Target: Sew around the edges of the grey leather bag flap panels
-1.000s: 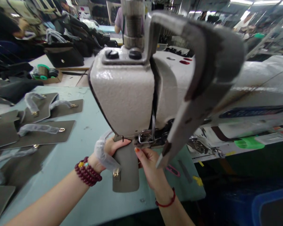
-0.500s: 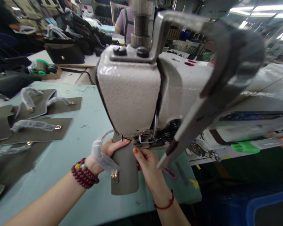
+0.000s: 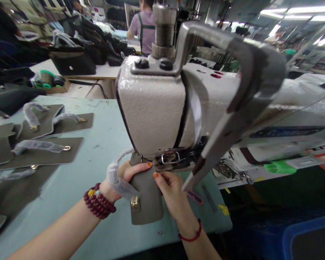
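Lengthwise, the leather panel [image 3: 146, 202] points under the machine [image 3: 151, 108].

A pale blue-green bench [image 3: 103, 151] is spread across the lower left. Beyond it, a white table [image 3: 108, 72] is seen, loaded with black handbags [image 3: 72, 63] and a cardboard tray [image 3: 50, 86] of thread spools, and a dark cable [image 3: 93, 86] is strung just below its edge. Further back, a person [image 3: 147, 36] in a lilac shirt with green braces is seen from behind. The crowded workshop is lit by long strip lights [image 3: 298, 11] on the ceiling, while a blue plastic bin [image 3: 308, 231] is left in shadow at the lower right.
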The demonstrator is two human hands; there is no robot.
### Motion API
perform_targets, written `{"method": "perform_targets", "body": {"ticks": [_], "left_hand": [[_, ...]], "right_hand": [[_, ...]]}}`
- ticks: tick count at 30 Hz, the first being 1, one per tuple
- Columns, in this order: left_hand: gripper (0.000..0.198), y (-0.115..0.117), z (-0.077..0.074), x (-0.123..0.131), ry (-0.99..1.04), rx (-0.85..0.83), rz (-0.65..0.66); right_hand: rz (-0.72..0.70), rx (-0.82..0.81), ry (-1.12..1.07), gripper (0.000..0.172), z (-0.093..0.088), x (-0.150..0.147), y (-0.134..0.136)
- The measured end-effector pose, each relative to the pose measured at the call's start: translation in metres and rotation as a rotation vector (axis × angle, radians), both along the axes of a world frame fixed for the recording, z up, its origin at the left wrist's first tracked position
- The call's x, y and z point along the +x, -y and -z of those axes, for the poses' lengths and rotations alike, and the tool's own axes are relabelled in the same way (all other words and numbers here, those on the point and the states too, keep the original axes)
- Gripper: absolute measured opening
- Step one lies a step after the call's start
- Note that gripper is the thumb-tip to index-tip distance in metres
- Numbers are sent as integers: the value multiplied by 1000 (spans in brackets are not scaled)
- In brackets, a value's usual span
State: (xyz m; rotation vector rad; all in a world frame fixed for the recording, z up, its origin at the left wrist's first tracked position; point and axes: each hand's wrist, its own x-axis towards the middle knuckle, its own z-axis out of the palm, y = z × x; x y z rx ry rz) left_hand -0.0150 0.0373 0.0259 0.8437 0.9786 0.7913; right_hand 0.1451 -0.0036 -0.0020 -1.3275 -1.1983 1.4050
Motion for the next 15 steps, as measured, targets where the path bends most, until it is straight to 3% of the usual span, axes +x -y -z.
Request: {"method": "perform_targets", "body": {"ticks": [7,15], "left_hand": [[28,-7,5,1,57,-31,-32],[16,-8,7,-1,43,5,-26]], "right_hand": [[44,20,79,38,1,-1,-6],[40,67,134,40,2,0,-4]]}}
